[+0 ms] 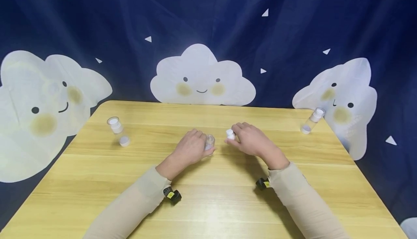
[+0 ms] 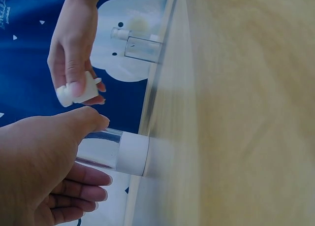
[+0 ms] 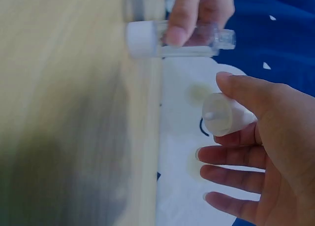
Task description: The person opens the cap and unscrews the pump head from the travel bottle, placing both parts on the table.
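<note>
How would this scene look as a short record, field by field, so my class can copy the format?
Left grip: holds an uncapped clear bottle, upright, white base down
Right grip: pinches a white bottle top
Bottle and top: apart
Other containers: left-side bottle and right-side bottle, both standing capped
Surface: wood-grain table
Background: navy cloth with smiling clouds
</note>
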The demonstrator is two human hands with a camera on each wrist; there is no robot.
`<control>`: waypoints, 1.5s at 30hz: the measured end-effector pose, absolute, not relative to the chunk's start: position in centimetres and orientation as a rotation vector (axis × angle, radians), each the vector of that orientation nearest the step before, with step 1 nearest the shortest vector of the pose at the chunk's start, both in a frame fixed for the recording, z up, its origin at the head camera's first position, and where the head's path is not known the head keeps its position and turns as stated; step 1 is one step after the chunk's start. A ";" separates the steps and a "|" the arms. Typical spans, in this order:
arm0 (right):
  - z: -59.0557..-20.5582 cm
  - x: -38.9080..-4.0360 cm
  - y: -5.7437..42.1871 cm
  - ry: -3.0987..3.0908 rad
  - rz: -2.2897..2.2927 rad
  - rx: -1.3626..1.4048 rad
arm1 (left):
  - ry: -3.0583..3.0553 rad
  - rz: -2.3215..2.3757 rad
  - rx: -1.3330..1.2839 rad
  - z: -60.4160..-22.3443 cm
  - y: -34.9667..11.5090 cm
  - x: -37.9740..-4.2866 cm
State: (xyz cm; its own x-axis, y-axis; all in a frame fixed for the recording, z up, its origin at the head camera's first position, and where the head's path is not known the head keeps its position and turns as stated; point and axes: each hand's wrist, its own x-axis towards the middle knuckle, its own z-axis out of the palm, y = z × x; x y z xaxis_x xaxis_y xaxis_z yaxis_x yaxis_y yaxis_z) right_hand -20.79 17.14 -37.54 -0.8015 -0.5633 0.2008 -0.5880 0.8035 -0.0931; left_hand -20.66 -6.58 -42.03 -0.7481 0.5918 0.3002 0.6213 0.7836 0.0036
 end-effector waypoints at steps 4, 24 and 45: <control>-38.2 -20.8 17.1 -2.849 0.124 1.000 | -2.707 -0.148 -0.924 -42.0 -6.6 -20.7; -40.3 -20.6 16.4 -3.100 -0.135 0.946 | -2.719 -0.139 -0.925 -42.1 -6.4 -20.4; -41.1 -20.3 17.1 -2.948 0.020 0.944 | -2.699 -0.154 -0.928 -42.1 -6.4 -20.5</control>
